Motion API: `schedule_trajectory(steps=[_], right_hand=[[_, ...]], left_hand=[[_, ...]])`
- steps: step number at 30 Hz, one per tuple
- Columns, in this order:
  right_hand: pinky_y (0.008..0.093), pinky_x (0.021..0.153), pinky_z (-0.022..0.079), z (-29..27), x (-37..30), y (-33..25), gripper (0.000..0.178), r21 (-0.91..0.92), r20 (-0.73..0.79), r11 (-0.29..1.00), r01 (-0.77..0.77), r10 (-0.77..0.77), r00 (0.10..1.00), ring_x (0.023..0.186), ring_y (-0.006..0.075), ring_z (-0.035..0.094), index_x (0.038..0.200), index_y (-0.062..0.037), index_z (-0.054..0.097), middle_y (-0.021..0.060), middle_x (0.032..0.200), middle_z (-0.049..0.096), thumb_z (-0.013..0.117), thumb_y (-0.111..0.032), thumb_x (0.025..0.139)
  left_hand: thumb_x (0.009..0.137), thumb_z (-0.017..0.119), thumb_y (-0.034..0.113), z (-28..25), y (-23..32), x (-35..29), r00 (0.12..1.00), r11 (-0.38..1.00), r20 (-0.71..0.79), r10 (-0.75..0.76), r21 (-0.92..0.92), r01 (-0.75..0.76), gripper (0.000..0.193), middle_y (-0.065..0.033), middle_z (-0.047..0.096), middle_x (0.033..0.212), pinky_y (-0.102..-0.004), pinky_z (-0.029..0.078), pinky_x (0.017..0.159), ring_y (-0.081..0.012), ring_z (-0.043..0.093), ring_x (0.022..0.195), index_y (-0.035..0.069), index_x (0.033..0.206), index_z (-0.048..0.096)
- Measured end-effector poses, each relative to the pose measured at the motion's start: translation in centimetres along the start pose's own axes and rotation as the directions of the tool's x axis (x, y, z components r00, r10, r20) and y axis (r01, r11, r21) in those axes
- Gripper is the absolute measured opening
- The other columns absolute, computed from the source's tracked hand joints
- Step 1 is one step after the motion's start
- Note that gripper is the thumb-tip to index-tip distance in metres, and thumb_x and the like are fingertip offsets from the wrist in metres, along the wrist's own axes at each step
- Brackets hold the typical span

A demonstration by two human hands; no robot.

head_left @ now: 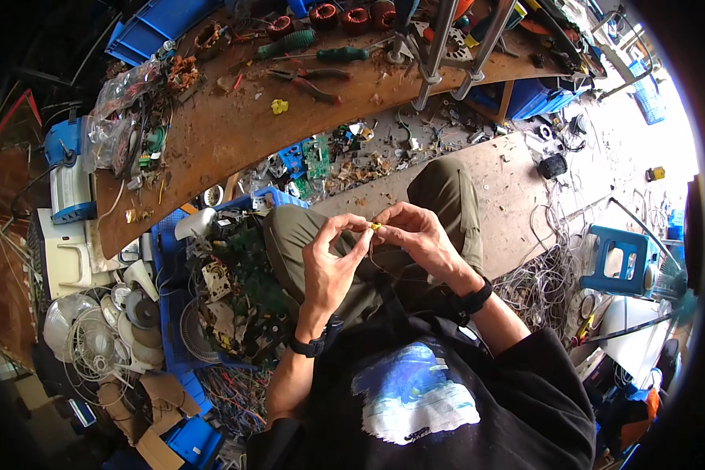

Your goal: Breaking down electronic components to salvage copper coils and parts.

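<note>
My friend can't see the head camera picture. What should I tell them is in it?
A person's left hand and right hand meet at the fingertips around a small yellow piece. Ahead is a brown workbench with pliers; left, a blue crate full of scrap; right, tangled cables and a blue stool.

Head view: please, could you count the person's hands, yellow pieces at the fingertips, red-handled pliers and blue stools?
Left hand and right hand: 2
Yellow piece at the fingertips: 1
Red-handled pliers: 1
Blue stool: 1
Total: 5
</note>
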State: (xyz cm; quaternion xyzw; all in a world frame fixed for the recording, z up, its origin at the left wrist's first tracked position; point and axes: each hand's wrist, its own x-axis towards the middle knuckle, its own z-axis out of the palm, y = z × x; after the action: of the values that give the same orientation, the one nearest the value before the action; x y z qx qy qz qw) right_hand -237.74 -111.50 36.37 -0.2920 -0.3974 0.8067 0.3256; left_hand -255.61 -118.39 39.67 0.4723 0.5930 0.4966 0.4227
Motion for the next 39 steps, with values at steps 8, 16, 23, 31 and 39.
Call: schedule_trajectory(steps=[8,16,23,31,39], right_hand=[[0.0261,0.086,0.056,-0.4,0.1,0.9,0.016,0.061,-0.018,0.997,0.047,-0.046,0.999,0.092,0.0118,0.068,0.109,0.0024,0.064,0.0058,0.100,0.071,0.068,-0.010,0.099],[0.0236,0.083,0.056,-1.1,0.3,0.0,0.014,-0.047,-0.015,0.997,0.054,-0.055,0.998,0.091,0.0086,0.067,0.108,0.0005,0.065,0.0026,0.098,0.071,0.070,-0.008,0.097],[0.0265,0.085,0.056,-3.0,0.3,-3.7,0.025,-0.261,0.179,0.965,0.031,0.017,0.984,0.097,0.0118,0.069,0.118,0.0015,0.063,0.0053,0.101,0.074,0.070,-0.008,0.096],[0.0255,0.079,0.056,-2.0,0.9,-3.8,0.024,-0.617,0.132,0.780,0.109,-0.033,0.991,0.087,0.0097,0.068,0.113,0.0024,0.064,0.0069,0.092,0.074,0.071,-0.011,0.095],[0.0245,0.072,0.054,-0.9,0.3,-0.8,0.019,-0.323,-0.011,0.943,0.073,-0.081,0.997,0.080,0.0079,0.065,0.105,0.0032,0.063,0.0068,0.085,0.071,0.071,-0.007,0.091]], left_hand=[[0.094,0.070,0.001,0.3,0.0,0.2,0.993,0.963,0.015,0.119,0.243,-0.119,0.022,-0.0052,0.071,0.110,-0.0279,0.052,0.096,-0.0139,0.066,0.106,0.001,0.115,0.069],[0.093,0.072,0.007,0.5,1.0,0.6,0.991,0.941,0.046,0.125,0.311,-0.133,0.021,-0.0114,0.073,0.106,-0.0348,0.055,0.084,-0.0249,0.072,0.097,0.004,0.114,0.069],[0.094,0.071,0.006,0.5,1.6,0.6,0.983,0.896,0.067,0.171,0.404,-0.184,0.019,-0.0101,0.075,0.101,-0.0317,0.055,0.083,-0.0215,0.072,0.093,0.002,0.113,0.070],[0.090,0.073,0.003,1.0,1.5,0.7,0.976,0.849,0.087,0.199,0.482,-0.216,0.020,-0.0121,0.074,0.098,-0.0347,0.055,0.079,-0.0286,0.072,0.090,0.003,0.110,0.071],[0.089,0.073,0.002,1.3,1.4,0.4,0.956,0.800,0.085,0.280,0.531,-0.281,0.024,-0.0126,0.073,0.098,-0.0356,0.057,0.076,-0.0288,0.073,0.088,0.004,0.113,0.073]])
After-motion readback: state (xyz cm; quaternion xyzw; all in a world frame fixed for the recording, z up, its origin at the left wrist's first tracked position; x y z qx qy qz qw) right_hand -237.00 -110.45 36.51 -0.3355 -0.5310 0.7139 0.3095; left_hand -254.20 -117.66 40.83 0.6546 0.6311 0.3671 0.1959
